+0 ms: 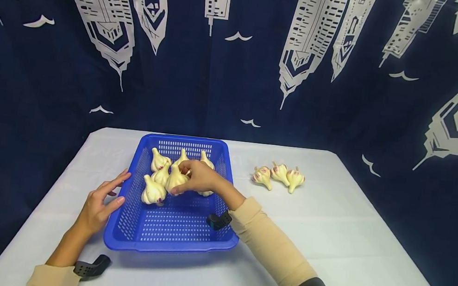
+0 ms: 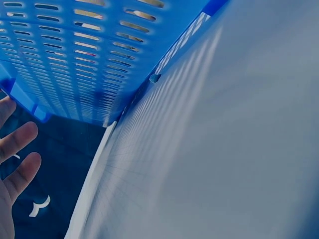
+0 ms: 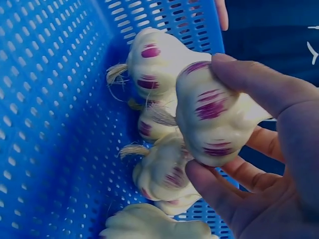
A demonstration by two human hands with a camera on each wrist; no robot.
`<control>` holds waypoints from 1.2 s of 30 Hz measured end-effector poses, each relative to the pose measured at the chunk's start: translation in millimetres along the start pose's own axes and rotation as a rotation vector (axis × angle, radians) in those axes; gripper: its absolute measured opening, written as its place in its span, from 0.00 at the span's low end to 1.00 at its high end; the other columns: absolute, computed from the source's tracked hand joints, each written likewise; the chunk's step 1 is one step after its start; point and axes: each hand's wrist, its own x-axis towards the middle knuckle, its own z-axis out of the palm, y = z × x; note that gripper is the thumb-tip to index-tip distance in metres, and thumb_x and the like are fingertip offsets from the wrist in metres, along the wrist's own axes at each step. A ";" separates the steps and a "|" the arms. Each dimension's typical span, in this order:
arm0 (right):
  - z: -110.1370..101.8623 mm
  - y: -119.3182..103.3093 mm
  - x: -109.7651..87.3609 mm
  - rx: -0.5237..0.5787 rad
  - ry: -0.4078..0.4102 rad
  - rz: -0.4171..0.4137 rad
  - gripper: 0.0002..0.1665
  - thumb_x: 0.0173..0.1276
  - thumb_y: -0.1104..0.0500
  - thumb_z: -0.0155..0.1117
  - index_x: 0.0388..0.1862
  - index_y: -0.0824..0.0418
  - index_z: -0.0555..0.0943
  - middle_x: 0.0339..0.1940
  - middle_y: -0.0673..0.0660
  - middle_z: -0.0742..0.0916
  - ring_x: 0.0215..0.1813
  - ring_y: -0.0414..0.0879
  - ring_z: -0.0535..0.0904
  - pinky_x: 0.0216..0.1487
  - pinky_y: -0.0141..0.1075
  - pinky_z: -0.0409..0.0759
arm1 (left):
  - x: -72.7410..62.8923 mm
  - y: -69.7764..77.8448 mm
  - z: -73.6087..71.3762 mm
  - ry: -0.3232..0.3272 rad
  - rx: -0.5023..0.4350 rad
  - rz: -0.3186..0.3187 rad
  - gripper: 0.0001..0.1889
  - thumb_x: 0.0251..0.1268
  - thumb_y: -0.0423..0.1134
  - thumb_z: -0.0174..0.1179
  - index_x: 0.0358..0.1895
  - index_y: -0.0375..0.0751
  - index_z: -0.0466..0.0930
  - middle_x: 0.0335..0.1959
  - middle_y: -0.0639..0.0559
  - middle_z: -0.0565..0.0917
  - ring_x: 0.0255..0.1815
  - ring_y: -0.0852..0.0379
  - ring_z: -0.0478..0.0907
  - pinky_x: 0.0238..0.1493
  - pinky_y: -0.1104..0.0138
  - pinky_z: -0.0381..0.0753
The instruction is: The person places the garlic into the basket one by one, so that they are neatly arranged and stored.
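A garlic bulb (image 1: 175, 180) with purple streaks is pinched between the thumb and fingers of my right hand (image 1: 201, 177), inside the blue plastic basket (image 1: 171, 249). The right wrist view shows this held bulb (image 3: 214, 114) close up, its root tuft facing the basket wall. Several other garlic bulbs (image 1: 153, 192) lie around it in the far half of the basket, some partly covered by my right hand. At the basket's left rim, my left hand (image 1: 98, 206) rests with extended fingers; the left wrist view catches only its fingertips (image 2: 25, 167) near the rim.
Three garlic bulbs (image 1: 279, 172) lie together on the white tabletop (image 1: 352, 249), right of the basket. Behind the table hangs a dark blue cloth (image 1: 209, 89) printed with white buildings. Each wrist wears a black strap.
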 end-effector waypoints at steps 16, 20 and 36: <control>12.0 7.4 0.9 -0.109 -0.097 0.017 0.23 0.50 0.50 0.81 0.24 0.54 0.72 0.17 0.43 0.69 0.23 0.36 0.62 0.27 0.29 0.61 | 0.1 0.1 0.9 0.007 -0.023 0.018 0.30 0.53 0.30 0.54 0.66 0.34 0.75 0.66 0.35 0.74 0.52 0.72 0.72 0.43 0.73 0.69; 12.4 6.7 -0.4 -0.155 -0.121 0.031 0.22 0.49 0.50 0.81 0.25 0.53 0.73 0.17 0.43 0.70 0.23 0.36 0.62 0.28 0.30 0.61 | -0.6 0.5 0.9 0.004 -0.012 0.006 0.30 0.54 0.31 0.54 0.66 0.35 0.74 0.66 0.36 0.74 0.52 0.73 0.71 0.43 0.72 0.69; 8.7 8.6 -1.0 -0.171 -0.085 0.100 0.30 0.49 0.51 0.82 0.49 0.62 0.83 0.44 0.57 0.89 0.50 0.50 0.84 0.49 0.33 0.78 | -0.7 0.4 2.2 0.010 -0.014 0.007 0.30 0.54 0.30 0.54 0.65 0.34 0.74 0.66 0.35 0.74 0.52 0.74 0.70 0.43 0.72 0.69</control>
